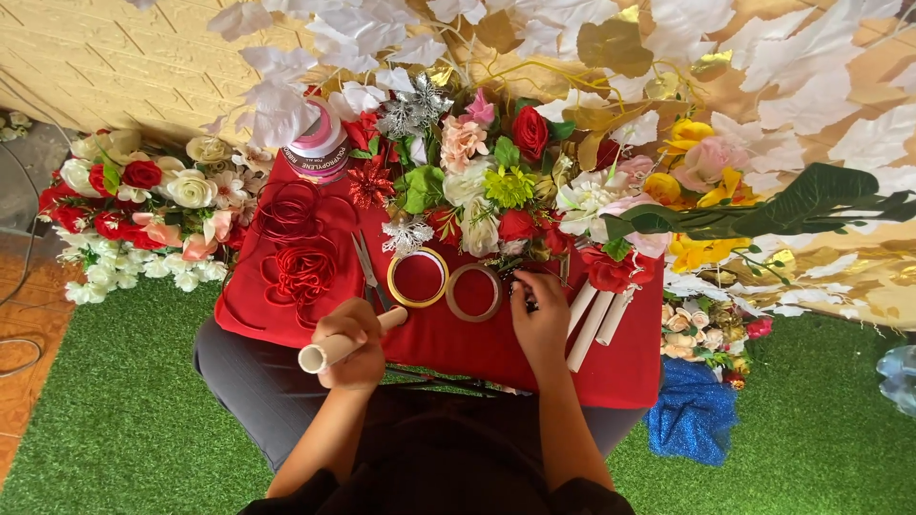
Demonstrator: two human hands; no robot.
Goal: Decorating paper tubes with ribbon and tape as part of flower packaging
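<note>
I sit with a red cloth (448, 343) spread over my lap. My left hand (351, 345) is closed around a cream paper tube (336, 347) held at a slant above the cloth. My right hand (539, 319) reaches to the edge of a heap of artificial flowers (506, 186), fingertips pinched on something small and dark that I cannot make out. Three more cream tubes (593, 324) lie just right of that hand. Between my hands lie scissors (367, 272), a gold tape ring (417, 278) and a tan tape ring (474, 292).
Coils of red ribbon (298, 243) and a pink-and-white ribbon spool (318, 143) lie at the cloth's left. A bouquet of red, white and pink flowers (143, 210) rests on green turf (114, 420). White and gold leaves (763, 86), a green leaf (811, 200) and blue glittery cloth (692, 415) sit to the right.
</note>
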